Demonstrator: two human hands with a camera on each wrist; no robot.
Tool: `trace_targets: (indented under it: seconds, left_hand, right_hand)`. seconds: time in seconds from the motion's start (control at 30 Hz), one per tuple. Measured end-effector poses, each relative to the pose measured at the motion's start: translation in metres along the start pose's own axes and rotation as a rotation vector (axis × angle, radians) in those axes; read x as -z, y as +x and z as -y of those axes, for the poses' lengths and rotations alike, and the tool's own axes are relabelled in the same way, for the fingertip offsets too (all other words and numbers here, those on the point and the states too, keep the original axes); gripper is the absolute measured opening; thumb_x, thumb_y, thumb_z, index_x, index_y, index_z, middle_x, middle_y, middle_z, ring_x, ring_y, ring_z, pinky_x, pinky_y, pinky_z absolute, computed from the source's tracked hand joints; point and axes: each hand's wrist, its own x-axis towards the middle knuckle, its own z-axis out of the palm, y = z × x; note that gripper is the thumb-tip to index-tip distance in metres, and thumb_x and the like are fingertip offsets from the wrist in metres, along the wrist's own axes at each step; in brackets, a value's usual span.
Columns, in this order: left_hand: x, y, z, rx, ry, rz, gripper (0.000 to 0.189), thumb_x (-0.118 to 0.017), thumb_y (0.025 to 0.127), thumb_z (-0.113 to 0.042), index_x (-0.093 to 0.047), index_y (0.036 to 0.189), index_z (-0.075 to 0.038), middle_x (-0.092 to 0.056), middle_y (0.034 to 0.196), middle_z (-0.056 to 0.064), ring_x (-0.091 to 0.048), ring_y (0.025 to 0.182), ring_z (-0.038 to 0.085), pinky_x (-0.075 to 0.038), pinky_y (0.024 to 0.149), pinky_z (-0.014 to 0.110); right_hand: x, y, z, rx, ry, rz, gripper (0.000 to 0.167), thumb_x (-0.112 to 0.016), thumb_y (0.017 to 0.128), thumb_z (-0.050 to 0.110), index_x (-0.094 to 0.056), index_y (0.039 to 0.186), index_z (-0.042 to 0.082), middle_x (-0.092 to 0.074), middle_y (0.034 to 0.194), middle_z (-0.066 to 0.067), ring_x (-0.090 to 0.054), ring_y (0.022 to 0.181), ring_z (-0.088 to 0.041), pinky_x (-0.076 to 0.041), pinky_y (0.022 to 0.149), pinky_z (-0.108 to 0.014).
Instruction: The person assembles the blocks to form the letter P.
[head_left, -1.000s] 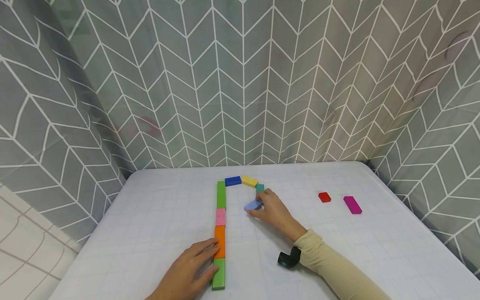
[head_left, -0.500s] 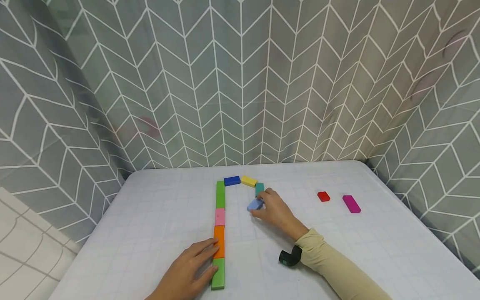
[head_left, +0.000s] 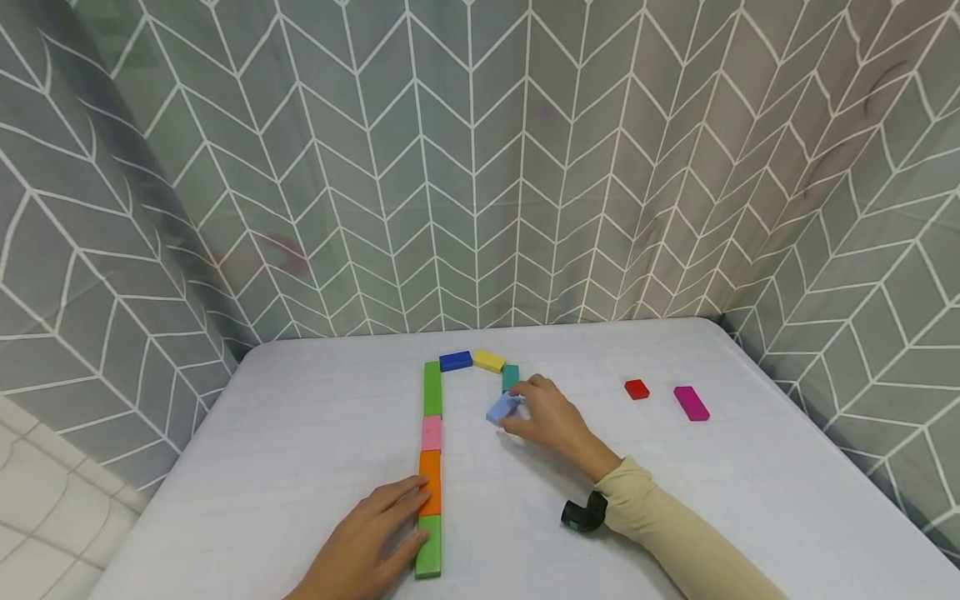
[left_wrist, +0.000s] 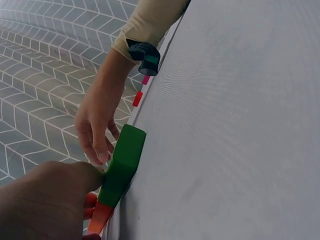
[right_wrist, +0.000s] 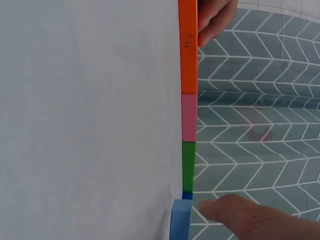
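My right hand point(head_left: 551, 417) pinches a light blue block point(head_left: 501, 407) between thumb and fingers, just below a teal block point(head_left: 510, 377). In the right wrist view the light blue block point(right_wrist: 180, 220) stands beside my thumb point(right_wrist: 225, 210). My left hand point(head_left: 367, 533) lies along the left side of a straight column, fingertips at the orange block point(head_left: 431, 479) and thumb at the near green block point(head_left: 428, 550). Above these in the column are a pink block point(head_left: 431, 432) and a far green block point(head_left: 432, 387).
A dark blue block point(head_left: 455, 361) and a yellow block point(head_left: 489, 360) run from the column's far end toward the teal one. Farther right lie a red block point(head_left: 637, 389) and a magenta block point(head_left: 691, 403). A patterned curtain point(head_left: 472, 167) rises behind the white table point(head_left: 300, 433).
The light blue block has turned, its left end swinging nearer to me, while my right hand keeps hold of it. My left hand has stayed by the column. The head view has shifted slightly.
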Motion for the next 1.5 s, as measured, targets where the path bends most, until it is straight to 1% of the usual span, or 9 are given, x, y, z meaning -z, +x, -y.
trace_targets:
  seconds: [0.2, 0.37, 0.6, 0.87, 1.03, 1.17, 1.27, 1.37, 1.5]
  left_hand:
    - [-0.004, -0.003, 0.002, -0.015, -0.027, 0.001, 0.055, -0.058, 0.104, -0.054, -0.068, 0.14, -0.014, -0.055, 0.149, -0.005, -0.055, 0.131, 0.018, -0.051, 0.104, 0.047]
    - [-0.005, -0.003, 0.001, -0.014, -0.013, 0.01, 0.056, -0.058, 0.104, -0.055, -0.067, 0.141, -0.014, -0.055, 0.149, -0.005, -0.055, 0.131, 0.018, -0.051, 0.104, 0.047]
    - [-0.001, -0.004, 0.002, -0.032, -0.015, -0.02, 0.056, -0.058, 0.104, -0.054, -0.068, 0.139, -0.012, -0.056, 0.148, -0.004, -0.054, 0.132, 0.018, -0.05, 0.105, 0.047]
    - [0.0, -0.003, 0.001, -0.009, -0.018, 0.005, 0.06, -0.053, 0.104, -0.059, -0.067, 0.141, -0.014, -0.055, 0.149, -0.005, -0.054, 0.132, 0.018, -0.05, 0.106, 0.048]
    - [0.002, -0.002, 0.0, 0.006, -0.009, 0.015, 0.062, -0.051, 0.104, -0.061, -0.067, 0.142, -0.014, -0.054, 0.15, -0.006, -0.053, 0.133, 0.017, -0.05, 0.106, 0.048]
    - [0.002, -0.001, 0.001, -0.004, -0.016, 0.013, 0.06, -0.053, 0.105, -0.058, -0.067, 0.141, -0.013, -0.055, 0.149, -0.006, -0.054, 0.132, 0.018, -0.05, 0.105, 0.048]
    - [0.002, 0.0, 0.002, -0.011, -0.015, 0.01, 0.059, -0.053, 0.105, -0.058, -0.067, 0.141, -0.013, -0.055, 0.149, -0.005, -0.054, 0.132, 0.018, -0.05, 0.105, 0.048]
    - [0.001, -0.001, 0.002, -0.014, -0.009, 0.003, 0.058, -0.055, 0.105, -0.057, -0.067, 0.14, -0.012, -0.055, 0.149, -0.005, -0.054, 0.132, 0.018, -0.05, 0.105, 0.048]
    - [0.002, -0.002, 0.002, -0.023, -0.002, -0.022, 0.055, -0.06, 0.104, -0.053, -0.068, 0.139, -0.012, -0.055, 0.148, -0.005, -0.054, 0.132, 0.017, -0.05, 0.105, 0.047]
  right_hand:
    - [-0.007, -0.002, -0.005, 0.005, -0.023, 0.031, 0.042, -0.088, 0.085, 0.03, -0.075, 0.118, 0.008, -0.061, 0.106, -0.007, -0.056, 0.091, -0.019, -0.057, 0.071, -0.037]
    - [-0.009, -0.004, -0.009, 0.014, -0.022, 0.023, 0.037, -0.088, 0.085, 0.029, -0.076, 0.115, 0.011, -0.062, 0.105, -0.005, -0.058, 0.093, -0.019, -0.057, 0.074, -0.038]
    - [-0.008, 0.0, -0.007, 0.028, 0.009, 0.018, 0.037, -0.088, 0.084, 0.036, -0.073, 0.104, 0.009, -0.064, 0.099, -0.003, -0.056, 0.087, -0.016, -0.055, 0.076, -0.035]
    - [-0.008, 0.002, -0.005, 0.018, -0.029, 0.014, 0.039, -0.09, 0.082, 0.031, -0.073, 0.109, 0.008, -0.062, 0.102, -0.005, -0.055, 0.092, -0.02, -0.055, 0.075, -0.036]
    - [-0.006, 0.002, -0.005, 0.016, -0.029, 0.008, 0.04, -0.09, 0.083, 0.031, -0.074, 0.113, 0.009, -0.064, 0.107, -0.006, -0.058, 0.096, -0.021, -0.057, 0.079, -0.038]
    - [-0.005, 0.002, -0.006, 0.021, -0.042, 0.007, 0.043, -0.089, 0.084, 0.033, -0.074, 0.116, 0.009, -0.064, 0.111, -0.008, -0.06, 0.099, -0.021, -0.058, 0.082, -0.039]
    - [0.003, -0.001, -0.007, 0.02, -0.05, -0.005, 0.045, -0.088, 0.085, 0.034, -0.074, 0.119, 0.008, -0.065, 0.117, -0.01, -0.061, 0.108, -0.025, -0.059, 0.087, -0.043]
    - [0.023, -0.011, -0.018, 0.02, -0.038, -0.045, 0.043, -0.084, 0.089, 0.031, -0.073, 0.122, 0.006, -0.065, 0.125, -0.013, -0.059, 0.119, -0.032, -0.057, 0.094, -0.05]
    - [0.058, -0.034, -0.06, 0.016, -0.036, -0.133, 0.032, -0.077, 0.093, 0.017, -0.072, 0.12, 0.0, -0.065, 0.125, -0.018, -0.057, 0.121, -0.041, -0.052, 0.097, -0.058]
